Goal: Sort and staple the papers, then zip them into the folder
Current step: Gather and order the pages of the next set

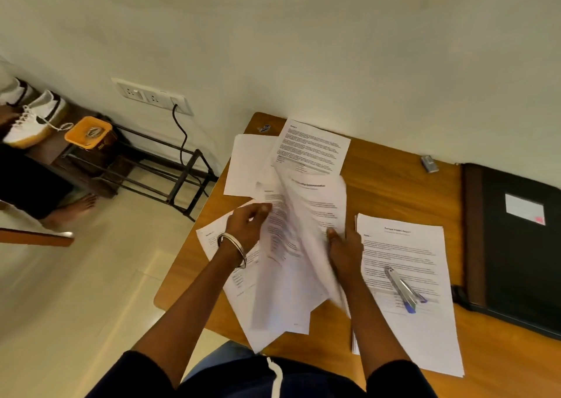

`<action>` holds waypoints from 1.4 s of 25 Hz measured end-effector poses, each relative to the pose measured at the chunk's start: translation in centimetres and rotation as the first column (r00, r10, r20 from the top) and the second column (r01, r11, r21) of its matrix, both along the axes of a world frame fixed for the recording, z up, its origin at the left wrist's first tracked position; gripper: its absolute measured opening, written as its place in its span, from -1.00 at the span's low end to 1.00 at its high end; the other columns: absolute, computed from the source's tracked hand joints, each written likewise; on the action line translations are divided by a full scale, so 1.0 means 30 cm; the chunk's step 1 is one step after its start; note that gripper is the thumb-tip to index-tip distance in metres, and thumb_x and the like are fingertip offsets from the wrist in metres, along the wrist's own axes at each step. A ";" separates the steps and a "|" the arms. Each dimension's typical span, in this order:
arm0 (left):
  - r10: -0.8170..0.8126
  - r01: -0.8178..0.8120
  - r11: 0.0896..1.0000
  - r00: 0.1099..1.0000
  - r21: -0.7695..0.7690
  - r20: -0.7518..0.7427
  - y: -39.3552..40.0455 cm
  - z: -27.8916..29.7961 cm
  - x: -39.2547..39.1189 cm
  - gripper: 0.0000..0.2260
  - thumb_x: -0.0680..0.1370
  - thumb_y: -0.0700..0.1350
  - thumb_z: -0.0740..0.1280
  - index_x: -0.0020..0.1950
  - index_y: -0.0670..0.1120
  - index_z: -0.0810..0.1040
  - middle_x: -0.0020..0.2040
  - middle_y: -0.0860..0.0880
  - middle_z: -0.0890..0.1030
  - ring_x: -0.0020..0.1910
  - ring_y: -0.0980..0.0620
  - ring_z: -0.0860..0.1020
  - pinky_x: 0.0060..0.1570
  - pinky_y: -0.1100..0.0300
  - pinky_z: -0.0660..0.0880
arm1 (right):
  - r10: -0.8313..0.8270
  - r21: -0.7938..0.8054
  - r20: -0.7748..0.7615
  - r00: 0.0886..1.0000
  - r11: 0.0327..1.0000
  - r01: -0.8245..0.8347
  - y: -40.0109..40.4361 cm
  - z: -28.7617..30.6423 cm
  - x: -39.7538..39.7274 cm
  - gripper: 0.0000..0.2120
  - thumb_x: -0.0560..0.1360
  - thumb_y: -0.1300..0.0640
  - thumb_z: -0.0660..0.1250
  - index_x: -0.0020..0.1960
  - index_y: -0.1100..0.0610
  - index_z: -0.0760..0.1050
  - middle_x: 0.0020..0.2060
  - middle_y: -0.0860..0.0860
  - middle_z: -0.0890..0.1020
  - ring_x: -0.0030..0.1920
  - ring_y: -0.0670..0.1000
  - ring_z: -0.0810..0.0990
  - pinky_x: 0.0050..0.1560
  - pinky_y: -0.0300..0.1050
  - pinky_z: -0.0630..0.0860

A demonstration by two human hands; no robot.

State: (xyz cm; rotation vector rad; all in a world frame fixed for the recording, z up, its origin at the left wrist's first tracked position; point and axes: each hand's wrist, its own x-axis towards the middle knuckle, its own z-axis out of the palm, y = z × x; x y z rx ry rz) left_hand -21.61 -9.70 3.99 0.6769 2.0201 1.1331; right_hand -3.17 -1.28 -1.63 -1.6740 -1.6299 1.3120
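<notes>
Left hand: the left hand (247, 223), a bangle (232, 247) on its wrist, has its fingers curled onto the left edge of the lifted sheets (291, 245).
Right hand: the right hand (344, 250) pinches the same sheets from the right, thumb on top; its other fingers are hidden under the paper.
Lifted sheets: printed pages, fanned and blurred, held up off the desk (394, 182) between both hands.
Loose pages: more pages (314, 147) lie scattered on the desk beyond and under the hands, overlapping; one (208, 239) lies under the left wrist at the desk's left edge.
Stack: a squared stack (406, 330) lies just right of the right hand, text side up.
Stapler: a silver and blue stapler (402, 289) rests on the stack.
Folder: a black folder (513, 245) with a white label lies closed at the desk's right end, apart from the stack.
Small item: a small grey object (429, 163) sits near the wall, left of the folder; what it is I cannot tell.
Floor side: a rack (158, 166) stands left of the desk, with a shoe (35, 121) and a yellow-lidded tub (88, 131) beyond it.
</notes>
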 end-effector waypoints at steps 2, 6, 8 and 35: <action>-0.005 0.005 0.999 1.000 0.032 0.021 0.013 0.038 0.044 -0.37 0.37 0.41 0.20 -0.20 -0.18 0.60 -0.27 -0.13 0.62 -0.25 -0.08 0.59 -0.30 0.13 0.55 | 0.057 0.085 0.091 0.994 0.994 -0.065 -0.006 0.014 -0.002 -0.60 0.59 0.12 0.25 0.39 0.21 0.36 0.31 0.14 0.49 0.34 0.19 0.41 0.35 -0.05 0.26; -0.026 0.036 0.997 0.990 0.071 -0.142 0.035 0.098 0.129 -0.70 0.45 0.12 0.36 -0.03 -0.10 0.59 -0.09 0.00 0.65 -0.18 0.05 0.60 -0.21 0.23 0.54 | 0.033 -0.067 -0.182 0.983 0.997 -0.045 0.008 0.002 0.053 -0.53 0.52 0.09 0.36 0.39 0.14 0.38 0.20 0.07 0.60 0.22 0.12 0.55 0.26 0.05 0.48; -0.092 0.113 0.989 0.977 0.099 -0.191 0.041 0.135 0.145 -0.82 0.50 -0.04 0.36 0.05 -0.09 0.57 -0.01 0.05 0.60 -0.13 0.08 0.58 -0.22 0.36 0.51 | -0.028 -0.270 -0.474 0.880 0.956 -0.115 0.030 0.013 0.110 -0.41 0.37 -0.02 0.51 0.33 0.12 0.46 0.16 0.05 0.63 0.20 0.11 0.58 0.17 0.04 0.54; 0.174 -0.244 0.933 0.949 -0.265 -0.262 -0.139 -0.187 0.036 -0.52 0.50 -0.17 0.35 0.38 -0.17 0.30 0.25 -0.21 0.47 0.24 -0.20 0.45 0.20 -0.02 0.41 | -0.330 -0.024 -0.358 0.874 0.938 0.344 0.089 0.097 0.032 -0.68 0.53 0.25 0.33 0.28 0.24 0.47 0.13 0.07 0.59 0.13 0.05 0.56 0.23 -0.06 0.47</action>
